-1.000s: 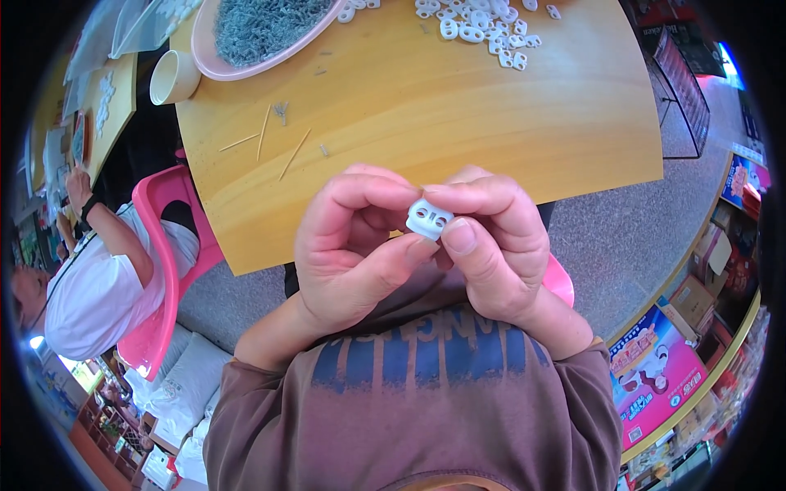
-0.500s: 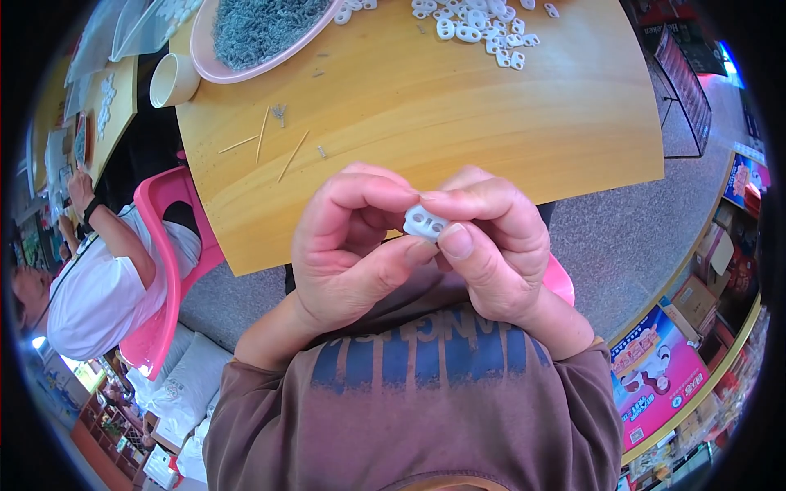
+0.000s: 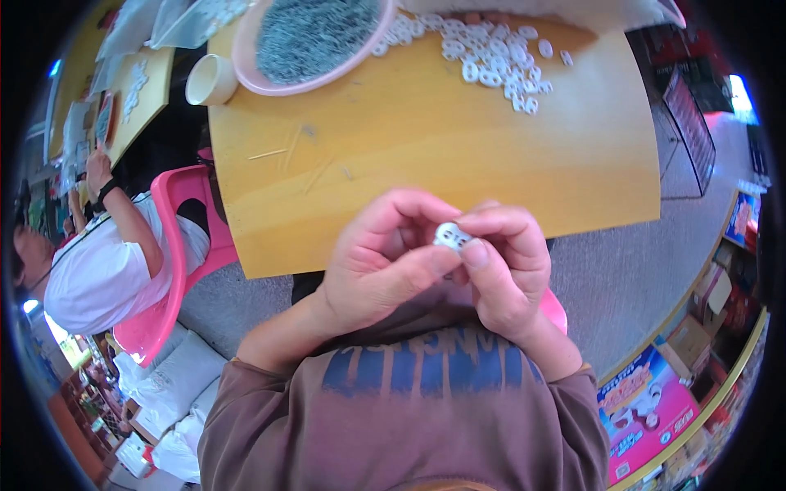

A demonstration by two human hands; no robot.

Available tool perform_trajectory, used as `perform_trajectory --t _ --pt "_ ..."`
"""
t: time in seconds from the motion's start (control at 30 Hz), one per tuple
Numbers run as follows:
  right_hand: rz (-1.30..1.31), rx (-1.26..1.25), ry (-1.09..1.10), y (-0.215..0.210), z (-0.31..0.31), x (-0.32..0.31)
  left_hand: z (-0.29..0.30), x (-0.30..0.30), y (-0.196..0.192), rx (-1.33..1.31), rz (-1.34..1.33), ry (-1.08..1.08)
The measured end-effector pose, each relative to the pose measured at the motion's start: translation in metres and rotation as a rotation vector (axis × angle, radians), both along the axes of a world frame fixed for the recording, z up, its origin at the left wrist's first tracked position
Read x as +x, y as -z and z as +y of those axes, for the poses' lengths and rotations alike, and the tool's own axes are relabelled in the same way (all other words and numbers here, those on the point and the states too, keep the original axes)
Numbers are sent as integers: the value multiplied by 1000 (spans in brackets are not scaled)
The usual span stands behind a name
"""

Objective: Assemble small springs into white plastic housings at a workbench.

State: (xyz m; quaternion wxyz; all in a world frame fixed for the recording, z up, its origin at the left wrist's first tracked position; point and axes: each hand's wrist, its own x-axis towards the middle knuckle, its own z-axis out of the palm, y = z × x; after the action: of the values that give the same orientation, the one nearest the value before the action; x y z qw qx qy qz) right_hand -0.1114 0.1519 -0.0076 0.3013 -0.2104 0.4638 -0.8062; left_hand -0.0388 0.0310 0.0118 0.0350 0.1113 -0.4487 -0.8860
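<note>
Both of my hands meet in front of my chest, just below the near edge of a wooden table (image 3: 458, 155). A small white plastic part (image 3: 449, 236) with two holes sits pinched between them. My left hand (image 3: 385, 262) presses it with thumb and curled fingers. My right hand (image 3: 501, 266) grips it from the right with thumb and forefinger. A heap of similar white parts (image 3: 490, 59) lies on the far side of the table. A pink bowl (image 3: 311, 41) of small grey metal pieces stands beside the heap.
A white cup (image 3: 210, 78) stands at the table's left corner. A person in a white shirt (image 3: 98, 262) sits on a pink chair (image 3: 176, 270) at left, at another table. Coloured boxes (image 3: 647, 409) line the floor at lower right.
My hands have stayed together on the white part, with only small shifts of the fingers turning it slightly. The view has tilted a little.
</note>
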Motion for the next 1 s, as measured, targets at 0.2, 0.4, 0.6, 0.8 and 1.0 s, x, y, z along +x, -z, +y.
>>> perform_trajectory --t 0.2,0.4,0.6,0.8,1.0 --pt "-104 -11 5 5 3 -1 3 1 7 -99 -46 14" --pt "117 91 27 15 4 -6 7 -4 8 -84 -99 -42" --pt "128 104 35 13 -1 -8 3 -10 4 -80 -178 -82" --pt "38 183 46 18 2 -11 -44 -29 -15 -324 -136 -272" --pt "19 249 22 22 0 -11 -201 -88 -50 -381 110 -588"
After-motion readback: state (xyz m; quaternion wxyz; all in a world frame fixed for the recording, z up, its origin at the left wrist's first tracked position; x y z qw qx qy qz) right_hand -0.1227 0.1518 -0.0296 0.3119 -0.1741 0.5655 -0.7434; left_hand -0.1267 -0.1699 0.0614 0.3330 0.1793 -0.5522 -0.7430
